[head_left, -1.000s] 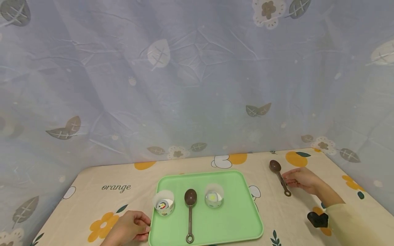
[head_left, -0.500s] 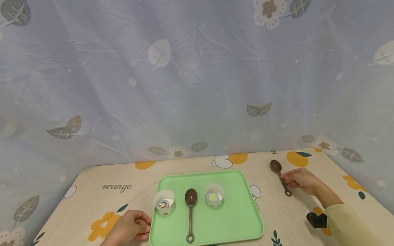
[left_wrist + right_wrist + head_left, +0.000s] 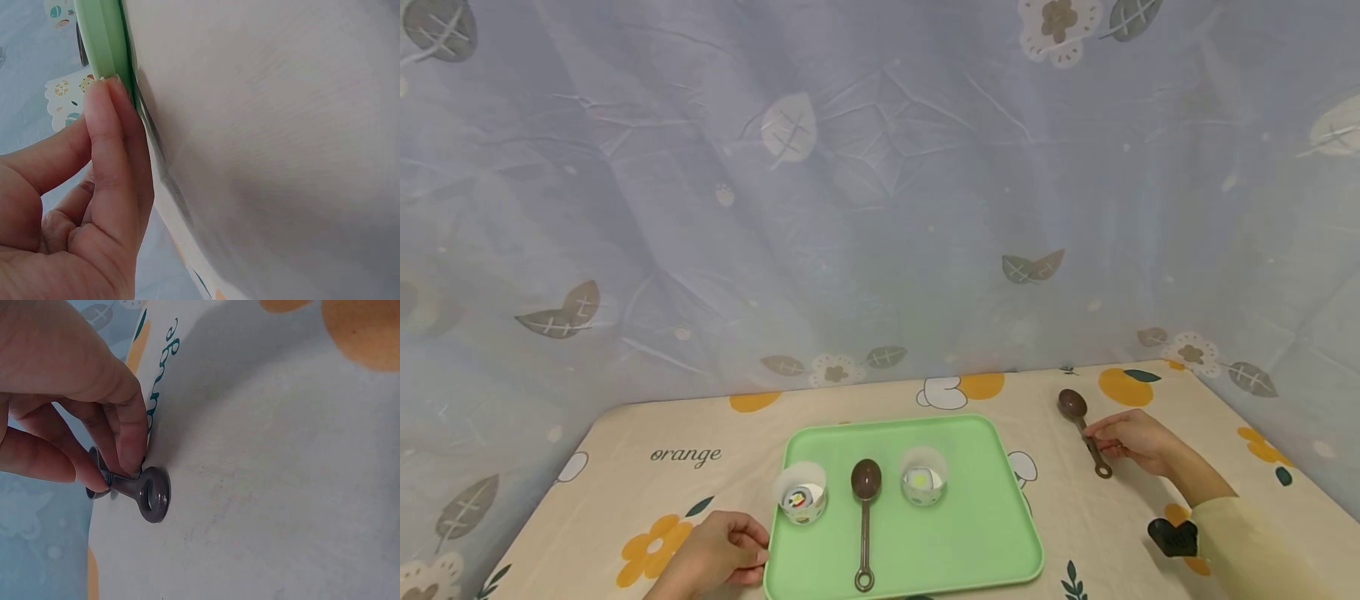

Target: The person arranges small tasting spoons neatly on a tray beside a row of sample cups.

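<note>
My right hand (image 3: 1137, 440) pinches the handle of a brown spoon (image 3: 1072, 405) on the cloth right of the tray. In the right wrist view, the fingertips (image 3: 131, 459) meet that spoon's handle just short of its ring end (image 3: 154, 495). At the left rim of a green tray (image 3: 992, 558), my left hand (image 3: 718, 550) holds the edge between thumb and fingers. The left wrist view has the fingertips (image 3: 103, 100) against the green rim (image 3: 106, 37), with the thumb tip hidden behind them. On the tray lies a second brown spoon (image 3: 866, 482) between two small patterned cups.
The left cup (image 3: 801, 500) stands by the tray's left rim; the right cup (image 3: 923, 483) is right of the middle spoon. A patterned tablecloth (image 3: 685, 429) covers the table, and a grey-blue curtain (image 3: 880, 250) hangs behind it. A black device (image 3: 1172, 537) is beside the right sleeve.
My right fingers have closed slightly onto the spoon's handle. The left hand, the tray and the things on it stay in place.
</note>
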Available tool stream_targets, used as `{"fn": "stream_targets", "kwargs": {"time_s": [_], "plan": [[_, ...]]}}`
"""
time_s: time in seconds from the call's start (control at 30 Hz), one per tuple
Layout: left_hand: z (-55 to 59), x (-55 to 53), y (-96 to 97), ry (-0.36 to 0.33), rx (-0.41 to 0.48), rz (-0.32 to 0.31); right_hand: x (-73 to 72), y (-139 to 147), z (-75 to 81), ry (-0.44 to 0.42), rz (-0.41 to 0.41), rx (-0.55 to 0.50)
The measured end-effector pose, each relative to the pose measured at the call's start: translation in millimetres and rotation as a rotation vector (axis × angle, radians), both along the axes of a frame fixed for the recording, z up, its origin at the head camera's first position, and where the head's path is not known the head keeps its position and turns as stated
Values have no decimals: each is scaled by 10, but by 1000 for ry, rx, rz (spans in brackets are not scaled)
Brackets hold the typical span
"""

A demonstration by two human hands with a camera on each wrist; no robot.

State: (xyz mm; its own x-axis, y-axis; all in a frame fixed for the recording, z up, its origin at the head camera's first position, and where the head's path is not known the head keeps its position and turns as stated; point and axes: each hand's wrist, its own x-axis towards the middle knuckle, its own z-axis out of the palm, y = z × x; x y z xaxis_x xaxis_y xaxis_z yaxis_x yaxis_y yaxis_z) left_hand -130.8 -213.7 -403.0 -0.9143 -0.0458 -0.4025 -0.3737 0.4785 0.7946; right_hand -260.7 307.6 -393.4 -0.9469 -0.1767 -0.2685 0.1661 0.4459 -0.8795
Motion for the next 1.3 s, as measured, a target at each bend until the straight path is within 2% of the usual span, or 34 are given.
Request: {"fn": "stream_targets", "kwargs": {"time_s": [0.33,0.5,0.83,1.0,1.3], "plan": [[0,-3,-13,1,0,-18,-5,9,-7,14,30,-11],[1,-1,-28,6,9,-38,-3,-1,5,15,24,-12],[16,5,-24,3,23,-35,7,12,8,0,19,-52],[13,3,-22,6,24,-40,31,14,54,3,39,-58],[17,5,3,2,12,-8,51,15,158,9,74,-59]]}}
